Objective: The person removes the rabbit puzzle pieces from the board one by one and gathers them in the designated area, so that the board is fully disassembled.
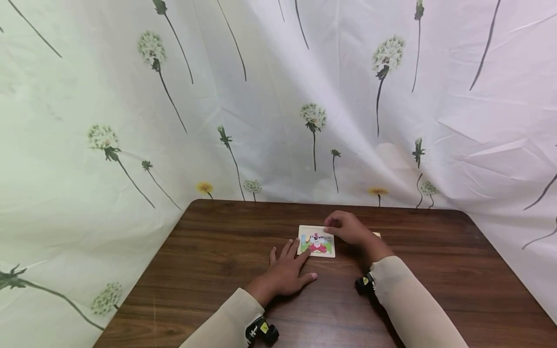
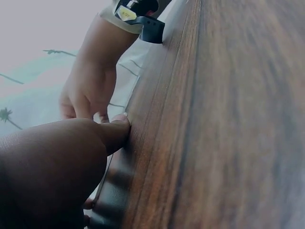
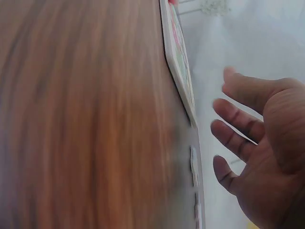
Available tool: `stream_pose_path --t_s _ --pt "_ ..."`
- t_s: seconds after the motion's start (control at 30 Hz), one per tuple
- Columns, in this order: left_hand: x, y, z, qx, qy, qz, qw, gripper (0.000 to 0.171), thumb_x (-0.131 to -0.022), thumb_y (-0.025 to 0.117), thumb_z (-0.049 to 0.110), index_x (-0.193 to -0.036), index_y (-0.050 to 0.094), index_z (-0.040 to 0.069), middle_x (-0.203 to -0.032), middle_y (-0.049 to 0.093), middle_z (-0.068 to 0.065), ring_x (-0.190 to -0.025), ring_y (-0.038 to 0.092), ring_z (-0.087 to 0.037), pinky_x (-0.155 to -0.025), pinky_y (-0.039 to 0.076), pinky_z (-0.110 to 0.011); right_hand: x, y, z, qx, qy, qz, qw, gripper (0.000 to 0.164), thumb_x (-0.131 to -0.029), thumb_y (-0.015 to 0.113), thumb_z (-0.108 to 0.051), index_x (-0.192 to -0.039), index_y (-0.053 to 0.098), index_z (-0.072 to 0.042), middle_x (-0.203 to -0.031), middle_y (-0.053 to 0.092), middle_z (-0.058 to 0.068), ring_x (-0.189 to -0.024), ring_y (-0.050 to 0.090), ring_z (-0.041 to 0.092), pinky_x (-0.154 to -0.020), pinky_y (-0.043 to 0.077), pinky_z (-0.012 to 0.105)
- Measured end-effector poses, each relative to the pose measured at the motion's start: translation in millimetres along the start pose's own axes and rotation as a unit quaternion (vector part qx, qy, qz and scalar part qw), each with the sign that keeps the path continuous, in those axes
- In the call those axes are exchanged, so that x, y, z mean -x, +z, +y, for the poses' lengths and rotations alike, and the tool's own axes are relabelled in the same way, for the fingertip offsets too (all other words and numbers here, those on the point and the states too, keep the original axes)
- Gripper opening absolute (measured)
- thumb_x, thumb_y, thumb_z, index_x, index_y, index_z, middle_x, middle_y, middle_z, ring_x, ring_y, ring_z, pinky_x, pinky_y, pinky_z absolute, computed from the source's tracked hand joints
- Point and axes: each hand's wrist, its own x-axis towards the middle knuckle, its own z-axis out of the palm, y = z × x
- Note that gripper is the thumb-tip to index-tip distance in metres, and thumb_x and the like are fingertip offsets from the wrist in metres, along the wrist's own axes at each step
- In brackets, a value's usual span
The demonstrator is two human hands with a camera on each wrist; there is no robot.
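Note:
A small picture board [image 1: 318, 247] with a pale rim and a cartoon figure in pink lies flat on the brown wooden table. My left hand [image 1: 285, 273] is spread palm-down at its near left side, fingertips right at the edge. Over the far right corner, my right hand [image 1: 346, 227] hovers with bent fingers. In the right wrist view the board [image 3: 178, 59] shows edge-on, and the right hand [image 3: 267, 138] is beside it with loosely bent, separated fingers and nothing visible between them. The left thumb [image 2: 114, 131] shows in the left wrist view.
A small yellowish item [image 1: 377, 234] peeks out behind the right forearm. Thin flat pieces [image 3: 194, 164] lie on the table past the board in the right wrist view. A white curtain [image 1: 270, 145] printed with dandelions hangs behind the table [image 1: 209, 270].

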Motion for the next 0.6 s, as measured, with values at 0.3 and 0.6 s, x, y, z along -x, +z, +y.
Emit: stream_pose_path --t_s 0.3,0.6 --pt "-0.1 0.7 -0.2 0.001 0.000 -0.002 1.0000 0.076 -0.108 0.055 0.066 -0.170 0.042 0.024 -0.184 0.019 -0.015 -0.171 0.017 -0.038 -0.129 0.013 -0.077 -10 13 -11 0.002 0.006 -0.046 0.999 0.018 -0.103 0.078 -0.020 -0.118 0.077 -0.009 -0.120 0.076 0.008 -0.122 0.070 0.030 -0.112 0.053 0.058" --pt "1.4 -1.7 -0.6 0.005 0.007 -0.001 1.0000 0.075 -0.109 0.055 0.063 -0.170 0.042 0.023 -0.183 0.020 -0.016 -0.171 0.018 -0.039 -0.128 0.014 -0.078 -20 27 -12 0.029 -0.002 -0.054 0.998 0.016 -0.104 0.077 -0.018 -0.118 0.078 -0.012 -0.118 0.076 0.006 -0.114 0.069 0.024 -0.103 0.057 0.051"
